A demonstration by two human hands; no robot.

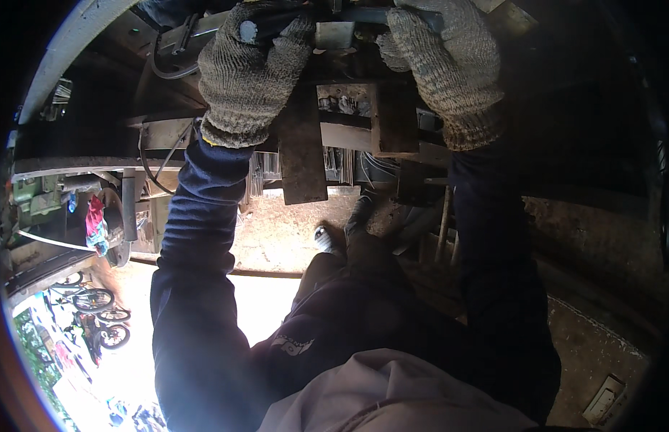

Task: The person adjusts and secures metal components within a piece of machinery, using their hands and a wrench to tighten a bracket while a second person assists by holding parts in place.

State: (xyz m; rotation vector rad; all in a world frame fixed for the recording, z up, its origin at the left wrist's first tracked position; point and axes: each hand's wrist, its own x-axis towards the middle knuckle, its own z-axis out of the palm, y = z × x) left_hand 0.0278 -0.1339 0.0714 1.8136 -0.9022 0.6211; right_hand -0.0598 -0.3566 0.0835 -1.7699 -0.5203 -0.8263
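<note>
Both of my hands wear knitted grey work gloves and are raised at the top edge. My left hand (252, 79) is closed round a dark bar (275, 20); a pale round spot shows beside its fingers. My right hand (453, 72) is closed on a dark bar (374, 14), with the thumb side toward the middle. Between the hands sits a small bare-metal block (334, 34). Whether both hands grip one and the same bar, I cannot tell. The fingertips are partly cut off by the frame's edge.
Below the hands hang two dark flat plates, a longer one (302, 151) and a shorter one (394, 119). Bundles of thin rods (339, 164) lie on a rack behind. A red and blue cloth (96, 225) hangs at left; bicycles (95, 300) stand outside in bright light.
</note>
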